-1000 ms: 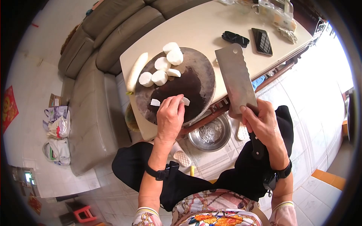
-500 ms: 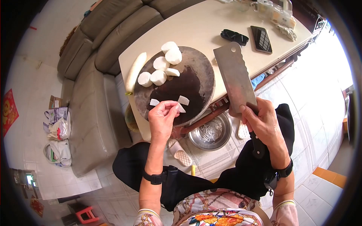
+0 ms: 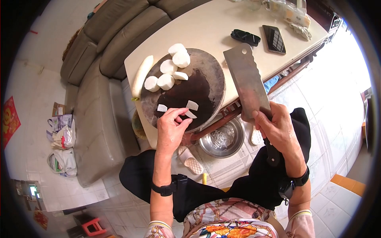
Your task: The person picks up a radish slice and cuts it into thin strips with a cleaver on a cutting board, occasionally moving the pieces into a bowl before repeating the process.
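And there was your right hand (image 3: 278, 131), closed firmly around the cleaver (image 3: 248, 81), thumb against the blade, steel angled up beside the board! Below the surface's near edge, a metal bowl (image 3: 221, 139) of white strips sat on the floor. Your left hand (image 3: 170, 129) was half curled over the round board (image 3: 212, 73), fingertips at a thin slice (image 3: 191, 114); whether they gripped it, you couldn't tell from here. Two more slices (image 3: 192, 105) lay close by, one on each side of your fingers. Farther back, white chunks (image 3: 181, 59) clustered toward the board's far left, and a long white vegetable (image 3: 142, 76) ran along the left edge of the surface (image 3: 206, 29). Way out near the far right corner: dark glasses (image 3: 245, 37) and a phone (image 3: 274, 39)!
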A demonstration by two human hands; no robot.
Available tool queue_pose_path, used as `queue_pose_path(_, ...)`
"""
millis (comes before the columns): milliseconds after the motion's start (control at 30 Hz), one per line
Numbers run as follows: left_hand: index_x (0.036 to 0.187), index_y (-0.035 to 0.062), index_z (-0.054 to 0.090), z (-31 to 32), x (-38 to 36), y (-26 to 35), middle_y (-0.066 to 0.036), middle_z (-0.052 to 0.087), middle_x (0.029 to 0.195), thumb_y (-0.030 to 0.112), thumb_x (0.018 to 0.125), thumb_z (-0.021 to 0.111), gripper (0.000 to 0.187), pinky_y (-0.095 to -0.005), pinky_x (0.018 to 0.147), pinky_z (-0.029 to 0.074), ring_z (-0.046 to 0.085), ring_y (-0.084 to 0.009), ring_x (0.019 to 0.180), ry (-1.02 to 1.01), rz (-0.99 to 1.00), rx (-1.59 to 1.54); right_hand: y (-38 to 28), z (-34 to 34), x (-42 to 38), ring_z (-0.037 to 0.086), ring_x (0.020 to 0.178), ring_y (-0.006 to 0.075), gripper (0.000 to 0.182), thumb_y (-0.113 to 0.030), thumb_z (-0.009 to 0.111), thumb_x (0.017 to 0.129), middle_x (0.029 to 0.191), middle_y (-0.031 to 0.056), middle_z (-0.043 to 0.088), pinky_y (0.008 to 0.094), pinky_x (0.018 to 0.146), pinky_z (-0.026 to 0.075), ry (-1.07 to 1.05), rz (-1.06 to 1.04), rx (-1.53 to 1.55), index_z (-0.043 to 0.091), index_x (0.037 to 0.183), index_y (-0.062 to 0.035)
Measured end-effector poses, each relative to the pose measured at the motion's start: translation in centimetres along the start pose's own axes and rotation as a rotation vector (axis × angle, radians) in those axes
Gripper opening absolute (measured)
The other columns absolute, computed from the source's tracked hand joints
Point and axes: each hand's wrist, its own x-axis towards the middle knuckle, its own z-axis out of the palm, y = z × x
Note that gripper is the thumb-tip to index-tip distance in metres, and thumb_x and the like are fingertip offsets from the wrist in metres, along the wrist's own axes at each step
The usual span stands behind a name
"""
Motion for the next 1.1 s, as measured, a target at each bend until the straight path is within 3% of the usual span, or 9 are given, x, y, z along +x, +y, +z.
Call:
queue_pose_path(167, 0.095, -0.0007, 0.074, 0.5, -0.2, -0.4, -0.009, 0.068, 0.089, -0.001, 0.075, 0.080, 0.021, -0.0271, 0.058, 0.047, 0.055, -0.0116, 0.062, 0.036, 0.049, 0.005, 0.4, 0.1, 0.0, 0.048, 0.047, 0.0051, 0.031, -0.022, 0.064, 0.096, 0.062, 0.0023, 0.058, 0.0234, 0.043, 0.037, 0.017, -0.017, -0.010, 0.059, 0.079, 0.0032)
queue_pose_path(600, 0.095, -0.0007, 0.074, 1.0, 0.0, -0.2, -0.010, 0.069, 0.093, -0.004, 0.083, 0.073, 0.013, -0.0286, 0.062, 0.053, 0.066, -0.0167, 0.070, 0.068, 0.122, 0.002, 0.0, 0.1, 0.0, 0.048, 0.047, 0.0054, 0.034, -0.026, 0.066, 0.096, 0.062, 0.0025, 0.059, 0.0236, 0.042, 0.036, 0.005, 0.047, -0.025, 0.059, 0.079, 0.0024)
queue_pose_path(667, 0.095, -0.0007, 0.074, 1.1, 0.0, -0.2, -0.010, 0.069, 0.093, -0.004, 0.083, 0.073, 0.013, -0.0285, 0.062, 0.052, 0.066, -0.0167, 0.070, 0.077, 0.112, 0.000, -0.3, 0.1, -0.1, 0.049, 0.049, 0.0099, 0.033, -0.022, 0.064, 0.093, 0.057, 0.0065, 0.054, 0.0297, 0.047, 0.040, 0.005, 0.063, -0.063, 0.058, 0.081, 0.0083)
queue_pose_path(867, 0.096, -0.0007, 0.074, 0.5, 0.0, 0.0, -0.007, 0.068, 0.091, -0.004, 0.084, 0.073, 0.013, -0.0268, 0.062, 0.051, 0.064, -0.0132, 0.071, 0.102, 0.086, -0.013, 0.2, 0.0, -0.1, 0.050, 0.049, 0.0105, 0.033, -0.022, 0.063, 0.093, 0.058, 0.0070, 0.055, 0.0301, 0.047, 0.040, 0.017, 0.055, -0.101, 0.059, 0.082, 0.0082)
queue_pose_path(967, 0.101, -0.0002, 0.073, -1.2, 0.6, -2.3, -0.007, 0.067, 0.099, -0.001, 0.087, 0.070, 0.015, -0.0257, 0.066, 0.052, 0.065, -0.0123, 0.079, 0.285, 0.037, 0.029, -0.6, 0.0, -0.2, 0.049, 0.050, 0.0110, 0.031, -0.022, 0.063, 0.093, 0.058, 0.0077, 0.055, 0.0303, 0.048, 0.041, 0.011, 0.067, -0.046, 0.059, 0.083, 0.0079)
queue_pose_path(1067, 0.107, 0.0001, 0.072, -3.1, 1.4, -3.5, -0.015, 0.068, 0.106, 0.005, 0.083, 0.075, 0.025, -0.0340, 0.080, 0.054, 0.068, -0.0249, 0.092, 0.296, 0.094, 0.249, -0.3, 0.0, -0.1, 0.049, 0.052, 0.0113, 0.030, -0.021, 0.062, 0.093, 0.058, 0.0081, 0.054, 0.0309, 0.049, 0.040, 0.008, 0.027, -0.051, 0.059, 0.085, 0.0080)
queue_pose_path(1100, 0.107, 0.0001, 0.072, -3.3, 1.5, -4.1, -0.015, 0.068, 0.106, 0.005, 0.083, 0.075, 0.025, -0.0340, 0.080, 0.054, 0.068, -0.0249, 0.092, 0.297, 0.096, 0.251, -0.4, 0.0, -0.1, 0.049, 0.052, 0.0113, 0.030, -0.021, 0.062, 0.093, 0.058, 0.0081, 0.054, 0.0309, 0.049, 0.040, 0.008, 0.026, -0.049, 0.059, 0.085, 0.0080)
